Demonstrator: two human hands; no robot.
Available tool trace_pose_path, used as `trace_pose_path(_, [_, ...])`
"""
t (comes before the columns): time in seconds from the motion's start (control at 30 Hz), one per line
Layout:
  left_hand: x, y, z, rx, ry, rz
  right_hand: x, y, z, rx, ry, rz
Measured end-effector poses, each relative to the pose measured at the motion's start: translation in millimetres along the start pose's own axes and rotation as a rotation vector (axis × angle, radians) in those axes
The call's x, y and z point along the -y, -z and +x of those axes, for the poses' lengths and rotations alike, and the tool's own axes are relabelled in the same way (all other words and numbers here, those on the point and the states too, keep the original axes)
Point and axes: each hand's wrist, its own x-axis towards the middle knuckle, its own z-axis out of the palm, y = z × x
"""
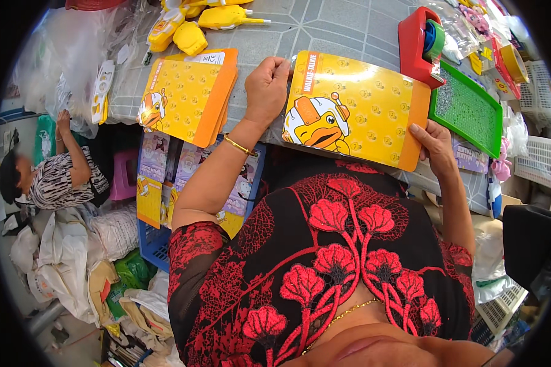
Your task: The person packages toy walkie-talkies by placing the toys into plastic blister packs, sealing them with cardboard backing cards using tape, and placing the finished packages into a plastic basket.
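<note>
1. Centre: from my remote station I view a yellow card [361, 92] with an orange right border, bearing a cartoon duck in a white helmet. It is held, slightly slanted, over the front edge of the grey-tiled desk [300, 30].
2. Right hand [433, 142]: I see it grasping the card at its lower right corner, the thumb [417, 131] on the printed face and the other fingers largely hidden behind.
3. Left hand [267, 88]: its fingers are bent at the card's upper left edge; I cannot tell whether they pinch it. A gold bracelet [239, 145] circles the wrist.
4. Left of this hand: a stack of cards [183, 92] of similar print lies fanned and tilted, its lower end reaching past the desk edge.
5. Behind the stack: several yellow toys [226, 18] lie grouped together.
6. Right of the card: I note a red tape dispenser [411, 46] with a green tape roll [434, 40], and just beside it a green tray [499, 131] containing small grey bits.
7. Below the desk, at left: a blue crate [156, 249] holds purple and yellow printed cards. Farther left, another person [61, 177] is near a pink stool [123, 174].
</note>
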Motion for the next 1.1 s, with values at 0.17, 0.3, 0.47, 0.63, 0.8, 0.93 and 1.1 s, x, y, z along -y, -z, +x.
trace_pose_path(0.17, [-2.2, -2.6, -0.8, -0.019, -0.033, 0.118, 3.5, -1.3, 3.0, 0.035, -0.005, 0.002])
trace_pose_path(0.3, [0.3, -4.1, -2.1, -0.041, -0.026, 0.072, -12.8, 3.4, 11.0, 0.042, 0.000, 0.090])
trace_pose_path(0.47, [-1.7, -4.7, -2.7, -0.014, -0.034, 0.079, -21.7, 7.9, 17.0, 0.074, 0.003, 0.140])
trace_pose_path(0.63, [-4.8, -1.0, -1.6, 0.023, -0.012, 0.072, -17.4, 6.5, 16.6, 0.111, 0.022, 0.146])
trace_pose_path(0.8, [-1.1, 0.6, -0.6, 0.038, 0.013, 0.029, -10.1, 0.4, 13.8, 0.132, 0.020, 0.236])
trace_pose_path(0.93, [-2.4, -2.6, 0.8, 0.060, 0.037, 0.021, 7.3, -4.5, 4.0, 0.093, 0.032, 0.170])
trace_pose_path(1.1, [1.7, 0.1, 1.2, 0.033, 0.009, 0.061, 16.3, -0.8, 4.3, 0.081, -0.015, 0.002])
